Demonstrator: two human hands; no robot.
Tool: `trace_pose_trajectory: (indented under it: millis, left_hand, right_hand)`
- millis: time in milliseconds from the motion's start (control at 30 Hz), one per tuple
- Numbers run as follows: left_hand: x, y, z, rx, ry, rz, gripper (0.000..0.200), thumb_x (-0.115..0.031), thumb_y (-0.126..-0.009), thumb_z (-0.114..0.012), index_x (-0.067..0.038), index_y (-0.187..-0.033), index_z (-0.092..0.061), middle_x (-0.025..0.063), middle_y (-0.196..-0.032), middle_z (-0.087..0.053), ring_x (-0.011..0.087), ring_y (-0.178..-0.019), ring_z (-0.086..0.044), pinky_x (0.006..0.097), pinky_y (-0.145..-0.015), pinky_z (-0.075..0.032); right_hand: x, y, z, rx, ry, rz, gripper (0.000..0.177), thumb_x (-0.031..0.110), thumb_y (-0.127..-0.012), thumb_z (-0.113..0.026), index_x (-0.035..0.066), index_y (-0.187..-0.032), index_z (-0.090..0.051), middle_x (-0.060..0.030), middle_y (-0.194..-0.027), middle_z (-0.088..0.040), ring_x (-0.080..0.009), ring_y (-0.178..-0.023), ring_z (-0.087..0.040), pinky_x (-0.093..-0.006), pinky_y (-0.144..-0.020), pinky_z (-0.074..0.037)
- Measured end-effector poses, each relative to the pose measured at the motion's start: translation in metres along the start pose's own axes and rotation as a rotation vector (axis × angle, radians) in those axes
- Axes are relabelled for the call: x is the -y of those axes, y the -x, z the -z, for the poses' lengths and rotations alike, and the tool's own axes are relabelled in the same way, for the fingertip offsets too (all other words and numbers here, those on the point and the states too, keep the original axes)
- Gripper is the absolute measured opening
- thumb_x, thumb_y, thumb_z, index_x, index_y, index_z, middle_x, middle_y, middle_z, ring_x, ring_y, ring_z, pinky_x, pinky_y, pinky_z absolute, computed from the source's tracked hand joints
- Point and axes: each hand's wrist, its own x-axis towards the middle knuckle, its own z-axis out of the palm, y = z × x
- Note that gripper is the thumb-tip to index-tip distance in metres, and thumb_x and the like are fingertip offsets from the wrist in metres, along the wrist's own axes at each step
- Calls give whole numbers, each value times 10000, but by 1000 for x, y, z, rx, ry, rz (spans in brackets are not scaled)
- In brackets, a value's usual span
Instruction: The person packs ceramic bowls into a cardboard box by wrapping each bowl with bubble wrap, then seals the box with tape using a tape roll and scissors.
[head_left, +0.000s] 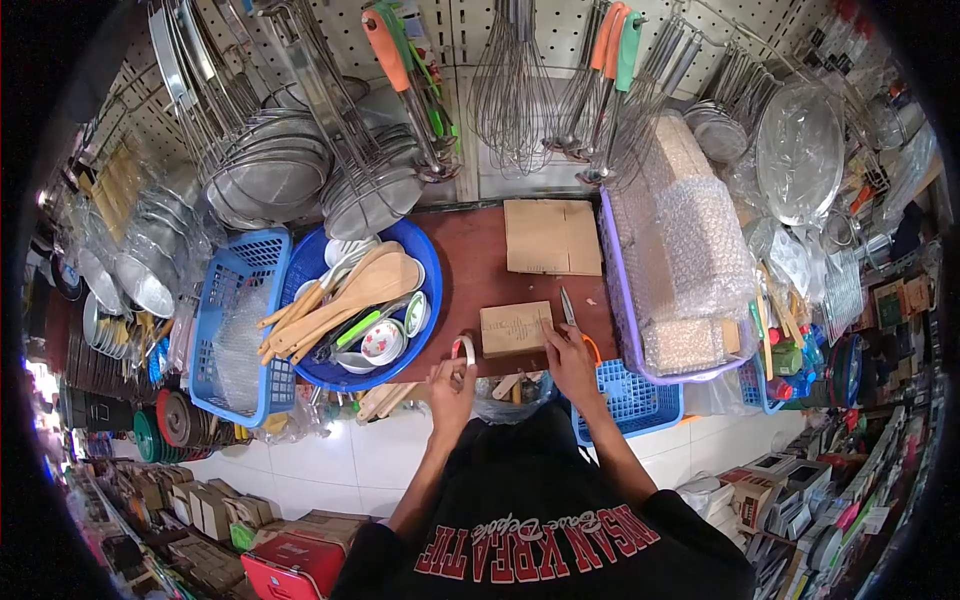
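On the brown tabletop lies a small cardboard box (516,328) with handwriting on its top. My right hand (572,362) grips the right end of this box with its fingertips. A pair of scissors (568,306) lies beside the box, blades pointing away; the hand partly covers it and an orange handle shows at its right. My left hand (452,395), just left of the box, is closed around a roll of tape (464,349) held up on edge. Behind the box rests a flat piece of cardboard (552,237).
A blue round basin (432,325) of wooden spatulas and ladles stands left, beside a blue basket (205,345). At right, a purple basket (622,300) holds bubble-wrapped boxes (700,240). Strainers (268,180) and whisks (515,100) hang overhead. A lower blue basket (640,410) sits below the table edge.
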Motion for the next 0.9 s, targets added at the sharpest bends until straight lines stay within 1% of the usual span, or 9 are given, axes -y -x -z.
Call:
trace_pose_trajectory:
  millis: [33, 167, 267, 333, 433, 533, 567, 700, 900]
  left_hand:
    - [-13, 4, 4, -21, 67, 25, 160, -105, -869, -739, -17, -976, -659, 84, -828, -662, 213, -836, -596, 392, -760, -471]
    - [-43, 22, 9, 22, 606, 105, 125, -31, -938, -669, 9, -1038, -605, 40, -846, -640, 125, -793, -638, 274, -755, -509]
    - [-73, 27, 20, 90, 849, 117, 137, 10, -949, -634, 19, -1070, -571, 57, -879, -666, 112, -789, -650, 249, -753, -509]
    - [-89, 29, 28, 151, 825, 94, 146, 20, -944, -632, 22, -1070, -559, 66, -874, -678, 107, -796, -655, 251, -752, -511]
    - [-99, 32, 31, 184, 740, -3, 159, 4, -922, -664, 21, -1052, -574, 73, -867, -688, 106, -773, -655, 257, -718, -518]
    - [-100, 36, 33, 190, 559, -108, 179, -24, -877, -716, 18, -1014, -609, 92, -859, -690, 110, -720, -647, 268, -655, -518]
    - [-100, 37, 34, 193, 487, -140, 187, -33, -859, -733, 16, -1000, -621, 101, -856, -690, 111, -700, -643, 271, -633, -518]
    - [-124, 31, 44, 175, 382, -332, 208, -37, -802, -761, 5, -971, -647, 105, -776, -658, 146, -627, -632, 290, -582, -511]
    - [-134, 28, 51, 213, 267, -413, 207, -24, -779, -758, 5, -952, -650, 92, -704, -625, 197, -596, -613, 321, -553, -495]
  right_hand:
    - [1, -1, 1, 12, -7, 1, 460, 68, -925, -625, 138, -1379, -593, -240, -1257, -567, -424, -1096, -599, -442, -905, -522]
    - [1, -2, 2, -20, -49, 52, 471, 55, -904, -647, 95, -1369, -579, -235, -1325, -522, -414, -1170, -557, -456, -967, -488]
    - [1, -4, 4, -106, -18, 99, 451, 55, -898, -656, 67, -1344, -589, -205, -1344, -519, -382, -1194, -556, -434, -1000, -469]
    - [18, -11, 18, -202, 22, 137, 420, 65, -886, -676, 49, -1301, -614, -190, -1339, -529, -364, -1190, -564, -425, -998, -469]
    - [47, -12, 46, -168, -262, 114, 349, 81, -863, -713, 27, -1204, -665, -174, -1276, -588, -346, -1163, -591, -407, -973, -483]
    - [89, -5, 93, 8, -579, 159, 287, 95, -846, -737, 30, -1123, -704, -159, -1187, -651, -326, -1118, -629, -386, -938, -502]
    - [104, -3, 106, 44, -592, 187, 299, 109, -810, -782, 39, -1095, -726, -138, -1109, -699, -304, -1049, -667, -368, -902, -523]
    - [115, 1, 126, 165, -494, 271, 402, 188, -748, -843, 89, -1125, -748, -76, -1079, -727, -244, -995, -686, -335, -879, -532]
    - [114, -2, 131, 118, -474, 317, 268, 89, -744, -827, 73, -1008, -781, -75, -1071, -725, -231, -979, -691, -327, -831, -551]
